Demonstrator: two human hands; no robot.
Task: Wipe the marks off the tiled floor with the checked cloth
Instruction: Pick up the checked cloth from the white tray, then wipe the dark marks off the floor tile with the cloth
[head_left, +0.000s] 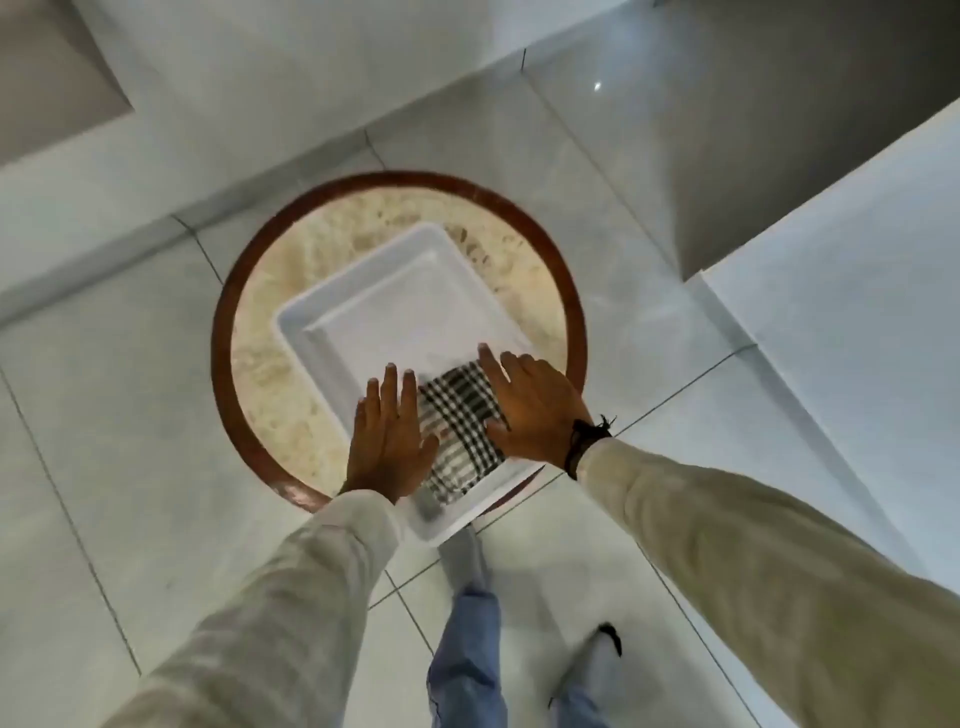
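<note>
Glossy tile floor (130, 415); woven cloth (460, 415), smooth plastic tray (322, 332).

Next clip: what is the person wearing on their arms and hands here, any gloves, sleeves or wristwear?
No gloves: both hands are bare. Both arms wear long, loose sleeves of pale cream fabric reaching the wrists, the left sleeve looking faintly textured, the right sleeve smoother. The left hand shows no wristwear. The right hand has a dark band around the wrist, with a knotted end sticking out.
</note>
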